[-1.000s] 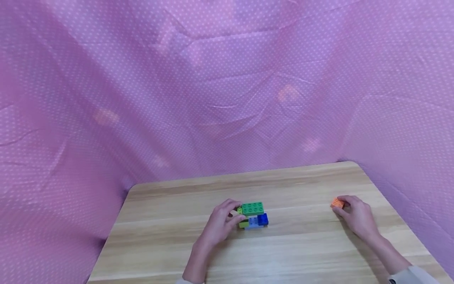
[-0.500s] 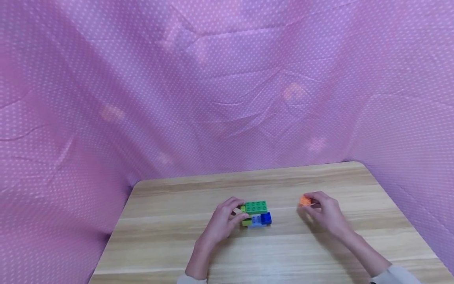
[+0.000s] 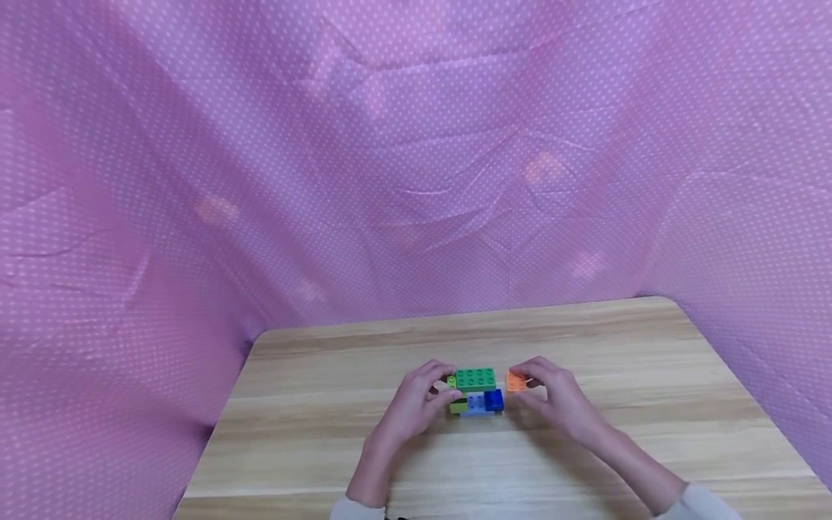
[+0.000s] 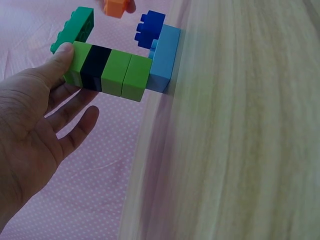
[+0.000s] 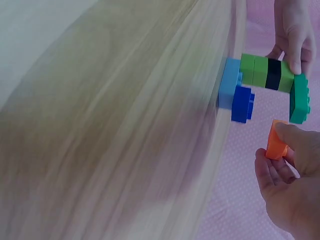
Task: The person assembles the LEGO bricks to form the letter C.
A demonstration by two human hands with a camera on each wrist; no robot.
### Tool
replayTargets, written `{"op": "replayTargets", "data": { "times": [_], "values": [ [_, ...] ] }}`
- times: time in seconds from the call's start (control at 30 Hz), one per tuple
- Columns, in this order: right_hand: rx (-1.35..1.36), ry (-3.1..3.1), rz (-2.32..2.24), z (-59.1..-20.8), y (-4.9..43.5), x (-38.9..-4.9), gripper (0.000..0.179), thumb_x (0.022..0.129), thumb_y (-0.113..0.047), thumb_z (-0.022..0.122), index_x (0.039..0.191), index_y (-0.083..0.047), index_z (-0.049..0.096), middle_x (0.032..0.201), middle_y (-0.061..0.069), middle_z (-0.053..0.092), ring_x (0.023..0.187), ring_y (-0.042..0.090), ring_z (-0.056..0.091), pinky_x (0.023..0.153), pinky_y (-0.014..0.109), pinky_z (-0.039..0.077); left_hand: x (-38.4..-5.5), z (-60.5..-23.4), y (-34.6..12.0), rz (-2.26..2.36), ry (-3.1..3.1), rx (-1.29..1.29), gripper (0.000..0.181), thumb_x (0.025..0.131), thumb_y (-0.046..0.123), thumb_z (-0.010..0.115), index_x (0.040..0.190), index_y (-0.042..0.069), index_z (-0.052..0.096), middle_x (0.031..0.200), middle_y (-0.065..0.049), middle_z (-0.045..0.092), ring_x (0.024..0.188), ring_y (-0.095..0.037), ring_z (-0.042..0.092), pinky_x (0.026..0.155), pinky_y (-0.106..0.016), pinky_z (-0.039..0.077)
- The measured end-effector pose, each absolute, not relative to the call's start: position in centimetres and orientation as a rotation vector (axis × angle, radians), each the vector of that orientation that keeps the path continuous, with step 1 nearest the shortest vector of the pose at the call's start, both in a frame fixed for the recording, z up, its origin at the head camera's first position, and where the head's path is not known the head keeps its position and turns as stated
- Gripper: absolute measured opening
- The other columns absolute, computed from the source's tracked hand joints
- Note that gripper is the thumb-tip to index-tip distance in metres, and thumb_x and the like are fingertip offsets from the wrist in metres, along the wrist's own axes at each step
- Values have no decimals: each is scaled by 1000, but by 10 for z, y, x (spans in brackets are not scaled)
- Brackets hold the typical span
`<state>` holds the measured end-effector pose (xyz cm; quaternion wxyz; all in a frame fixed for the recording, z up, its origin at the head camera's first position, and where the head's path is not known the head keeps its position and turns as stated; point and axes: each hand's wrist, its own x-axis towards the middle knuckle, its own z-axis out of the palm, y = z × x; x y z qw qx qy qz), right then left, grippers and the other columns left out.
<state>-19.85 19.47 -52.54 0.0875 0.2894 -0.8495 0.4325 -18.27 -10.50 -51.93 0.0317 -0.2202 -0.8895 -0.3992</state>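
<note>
A brick structure stands on the table: a light blue brick (image 4: pixel 166 57) at the bottom, a stack of lime green bricks (image 4: pixel 116 72) with one black brick (image 4: pixel 95 68) among them, and a green brick (image 3: pixel 476 379) jutting out at the top. On the light blue base's other end sits a dark blue brick (image 5: pixel 242 105). My left hand (image 3: pixel 414 401) pinches the top of the lime stack between thumb and fingers. Just right of the structure, apart from it, my right hand (image 3: pixel 555 397) holds an orange brick (image 5: pixel 276 141) above the table, pinched by thumb and fingers.
The wooden table (image 3: pixel 338 361) has rounded far corners. Pink dotted cloth (image 3: pixel 416 180) hangs behind it and at both sides.
My right hand has carried the orange brick leftward from the table's right side to beside the structure. My left hand has kept its grip on the lime stack.
</note>
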Motion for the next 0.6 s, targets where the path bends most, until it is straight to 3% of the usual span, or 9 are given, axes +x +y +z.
{"op": "replayTargets", "data": {
  "times": [0.6],
  "values": [
    [896,-2526,1657,-527,166,-201,44,91,-2,81,131,3,66,120,9,69,100,27,73,84,31,65,-185,-521,-107,-1250,-2742,-673,49,103,39,69,141,10,65,131,0,68,105,-9,66,85,-20,60]
  ]
}}
